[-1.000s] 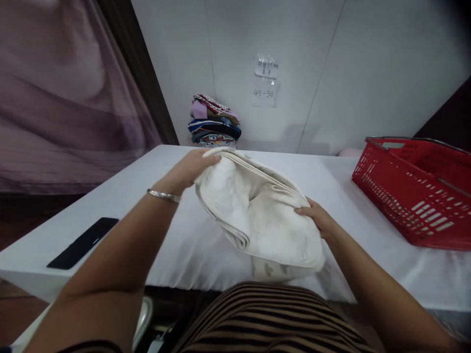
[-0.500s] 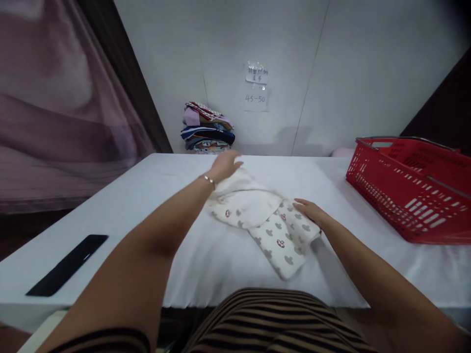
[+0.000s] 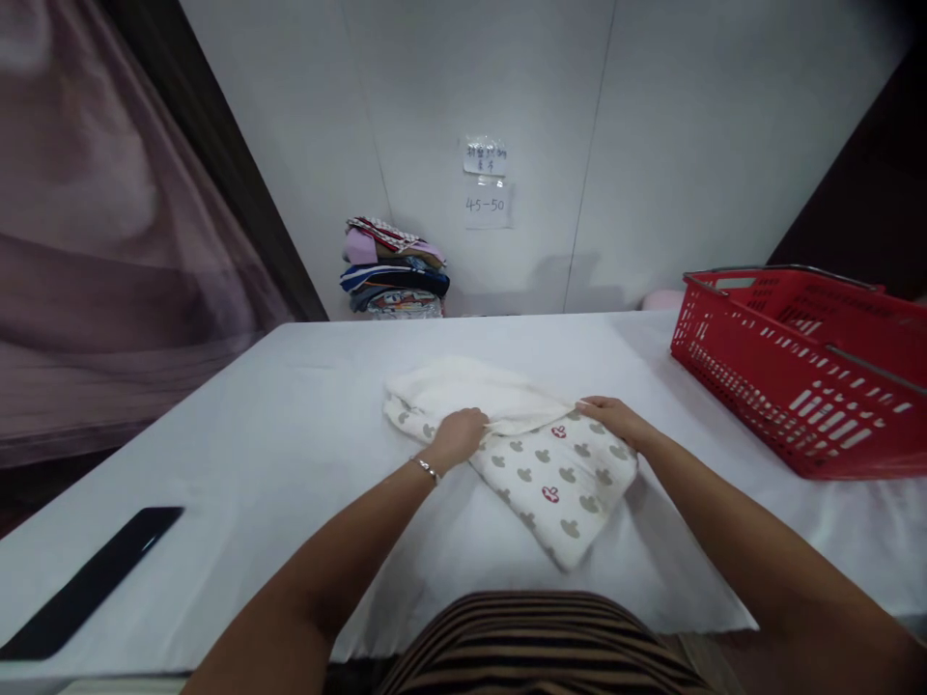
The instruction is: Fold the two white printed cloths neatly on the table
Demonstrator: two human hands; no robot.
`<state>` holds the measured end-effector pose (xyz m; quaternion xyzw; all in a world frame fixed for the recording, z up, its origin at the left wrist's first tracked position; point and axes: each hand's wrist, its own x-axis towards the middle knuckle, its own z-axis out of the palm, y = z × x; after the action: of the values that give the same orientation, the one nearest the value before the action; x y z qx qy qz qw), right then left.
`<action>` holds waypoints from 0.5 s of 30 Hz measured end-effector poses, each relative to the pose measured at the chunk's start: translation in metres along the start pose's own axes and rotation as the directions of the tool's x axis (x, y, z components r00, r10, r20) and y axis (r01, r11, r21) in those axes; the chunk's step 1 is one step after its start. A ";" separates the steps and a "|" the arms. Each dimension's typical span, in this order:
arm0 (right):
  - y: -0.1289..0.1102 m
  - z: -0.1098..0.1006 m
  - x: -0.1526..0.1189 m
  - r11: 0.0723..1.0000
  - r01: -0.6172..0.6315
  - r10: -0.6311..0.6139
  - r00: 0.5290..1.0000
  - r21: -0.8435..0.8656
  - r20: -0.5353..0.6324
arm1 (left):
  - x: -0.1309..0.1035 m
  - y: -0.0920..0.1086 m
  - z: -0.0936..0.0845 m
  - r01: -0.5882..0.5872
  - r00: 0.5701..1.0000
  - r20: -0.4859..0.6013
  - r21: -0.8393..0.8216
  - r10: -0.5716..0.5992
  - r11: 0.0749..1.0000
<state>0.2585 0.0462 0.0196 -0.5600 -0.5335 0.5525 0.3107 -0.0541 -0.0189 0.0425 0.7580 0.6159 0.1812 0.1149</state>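
Note:
A white cloth (image 3: pixel 540 483) with small grey and red printed shapes lies partly folded on the white-covered table. Its plain white side is turned over the far left part, and a printed corner points toward me. My left hand (image 3: pixel 462 436) is closed on the edge of the turned-over layer near the middle. At the cloth's upper right, my right hand (image 3: pixel 614 419) has its fingertips closed on the end of that same edge. Whether the cloth is a garment or a small blanket cannot be made out.
On the right stands a red perforated basket (image 3: pixel 789 376) with metal handles. A stack of folded clothes (image 3: pixel 395 275) sits beyond the table's far edge by the wall. A flat black object (image 3: pixel 94 579) lies at the left front. Paper notes (image 3: pixel 487 183) are on the wall; a pinkish curtain hangs left.
My left hand has come from the cloth's far left toward me, pulling the plain layer's edge. My right hand has closed on the edge. The view has shifted slightly.

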 end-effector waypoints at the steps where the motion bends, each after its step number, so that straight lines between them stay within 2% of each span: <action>1: -0.003 -0.008 0.002 0.999 0.027 -0.028 0.999 -0.042 -0.029 | -0.001 -0.006 -0.009 0.015 1.000 -0.013 0.008 -0.015 1.000; 3: -0.006 -0.020 0.005 0.993 0.082 -0.084 0.996 -0.086 -0.019 | -0.009 -0.022 -0.030 0.037 0.997 -0.075 0.034 -0.034 0.999; 6: -0.005 -0.025 0.005 0.980 0.141 -0.132 0.989 -0.143 0.070 | -0.034 -0.055 -0.065 0.071 0.958 -0.279 -0.003 -0.069 0.997; 8: -0.001 -0.020 0.005 0.953 0.152 -0.146 0.988 -0.261 0.044 | -0.056 -0.079 -0.082 0.142 0.904 -0.403 -0.041 -0.147 0.989; 10: 0.003 -0.013 0.005 0.910 0.152 -0.156 0.988 -0.386 0.021 | -0.077 -0.102 -0.090 0.263 0.837 -0.476 -0.081 -0.269 0.961; 11: 0.005 -0.010 0.005 0.887 0.154 -0.157 0.987 -0.435 0.031 | -0.085 -0.112 -0.089 0.326 0.824 -0.463 -0.084 -0.327 0.942; 12: 0.007 -0.007 0.005 0.863 0.162 -0.158 0.986 -0.478 0.049 | -0.092 -0.122 -0.087 0.385 0.830 -0.411 -0.068 -0.377 0.920; 15: 0.011 -0.004 0.003 0.809 0.221 -0.196 0.975 -0.544 0.106 | -0.102 -0.136 -0.071 0.457 0.883 -0.148 0.058 -0.445 0.888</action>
<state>0.2641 0.0477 0.0091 -0.5513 -0.7351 0.3497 0.1825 -0.2233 -0.0927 0.0390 0.5849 0.7891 0.1704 0.0785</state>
